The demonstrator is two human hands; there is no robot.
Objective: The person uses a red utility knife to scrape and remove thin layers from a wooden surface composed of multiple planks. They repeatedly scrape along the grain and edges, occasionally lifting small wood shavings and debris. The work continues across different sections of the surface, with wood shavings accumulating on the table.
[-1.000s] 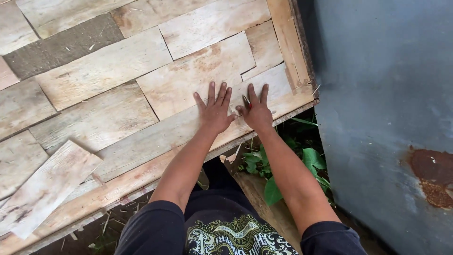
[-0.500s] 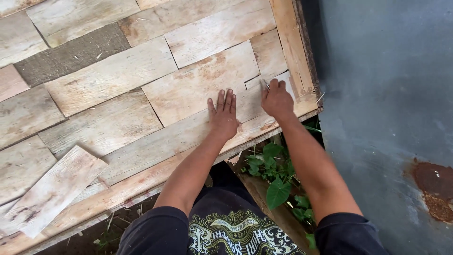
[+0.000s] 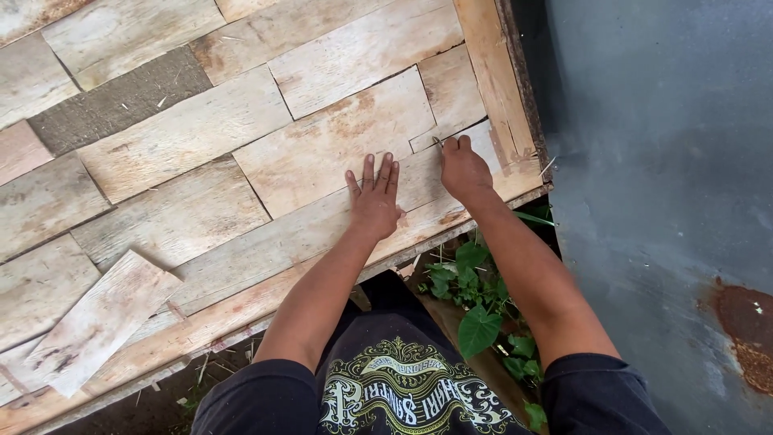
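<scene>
A loose pale strip [image 3: 97,322] lies tilted over the laid pieces near the near-left edge of my wooden panel [image 3: 241,302]. One dark grey-brown piece [image 3: 121,98] sits among the pale ones toward the far-left part. A raised wooden rail [image 3: 491,72] runs along the panel's right edge, and beyond it stands a blue-grey metal sheet [image 3: 660,137] with a rust patch [image 3: 745,334]. Green leafy plants [image 3: 475,310] grow below the near-right corner. My black printed shirt [image 3: 403,399] fills the bottom.
</scene>
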